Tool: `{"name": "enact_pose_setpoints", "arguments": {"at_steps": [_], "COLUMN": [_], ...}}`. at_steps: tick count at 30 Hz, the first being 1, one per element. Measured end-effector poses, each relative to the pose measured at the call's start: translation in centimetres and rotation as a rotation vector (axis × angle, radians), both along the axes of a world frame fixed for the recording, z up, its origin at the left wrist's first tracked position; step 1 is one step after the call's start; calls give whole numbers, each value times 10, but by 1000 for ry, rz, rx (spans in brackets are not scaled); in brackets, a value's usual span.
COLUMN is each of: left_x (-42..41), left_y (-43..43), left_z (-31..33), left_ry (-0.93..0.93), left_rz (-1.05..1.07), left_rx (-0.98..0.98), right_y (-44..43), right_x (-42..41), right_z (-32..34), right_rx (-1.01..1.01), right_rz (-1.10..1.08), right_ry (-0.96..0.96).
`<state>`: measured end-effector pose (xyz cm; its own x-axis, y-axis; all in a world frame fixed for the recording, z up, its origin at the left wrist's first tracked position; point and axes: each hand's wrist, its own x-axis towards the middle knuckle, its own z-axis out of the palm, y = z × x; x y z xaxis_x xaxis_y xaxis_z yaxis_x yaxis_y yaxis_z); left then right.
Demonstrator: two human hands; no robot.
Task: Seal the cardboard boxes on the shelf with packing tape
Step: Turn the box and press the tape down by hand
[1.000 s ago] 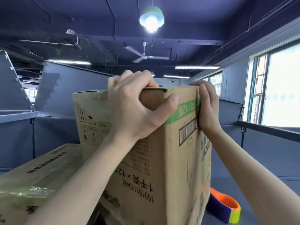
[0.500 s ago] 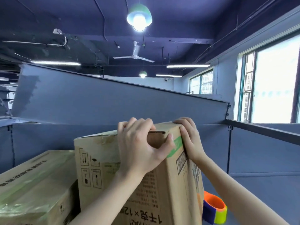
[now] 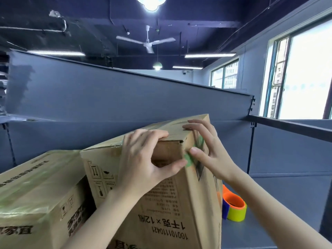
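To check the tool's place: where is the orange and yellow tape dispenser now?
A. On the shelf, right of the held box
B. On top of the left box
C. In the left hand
A: the tape dispenser rests on the shelf, right of the held box.

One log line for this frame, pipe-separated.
stage: handling box | left hand: grips its top edge | right hand: fingers spread on its corner | tape: on shelf, untouched

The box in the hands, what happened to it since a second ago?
The box sank lower in view, so its top now shows. The right hand let go of the corner and opened, fingers spread on the top edge. The left hand kept its grip on the top edge. The other box and the tape roll stayed put.
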<state>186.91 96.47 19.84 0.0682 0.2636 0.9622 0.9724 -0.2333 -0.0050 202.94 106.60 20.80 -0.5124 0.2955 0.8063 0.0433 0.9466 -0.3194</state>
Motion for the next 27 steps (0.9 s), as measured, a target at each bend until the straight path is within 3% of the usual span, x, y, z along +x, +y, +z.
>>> {"name": "enact_pose_setpoints", "arguments": {"at_steps": [4, 7, 10, 13, 16, 21, 27], "left_x": [-41, -49, -45, -38, -27, -18, -37], "left_y": [-11, -13, -9, -2, 10, 19, 29], "left_z": [-5, -15, -22, -26, -26, -26, -25], "left_ry": [4, -45, 38, 56, 43, 111, 194], "left_rz": [60, 34, 123, 272, 346, 339, 316], "left_rx": [-112, -121, -30, 12, -71, -191, -112], "right_y": [-34, -38, -26, -5, 12, 29, 42], "right_x": [-5, -8, -5, -3, -3, 10, 23], "right_z": [-2, -6, -16, -17, -17, -19, -22], "right_rx": [40, 43, 22, -49, -184, -181, -233], "right_rz": [-33, 6, 79, 141, 144, 27, 24], "right_ry": [-75, 70, 130, 76, 38, 1, -53]}}
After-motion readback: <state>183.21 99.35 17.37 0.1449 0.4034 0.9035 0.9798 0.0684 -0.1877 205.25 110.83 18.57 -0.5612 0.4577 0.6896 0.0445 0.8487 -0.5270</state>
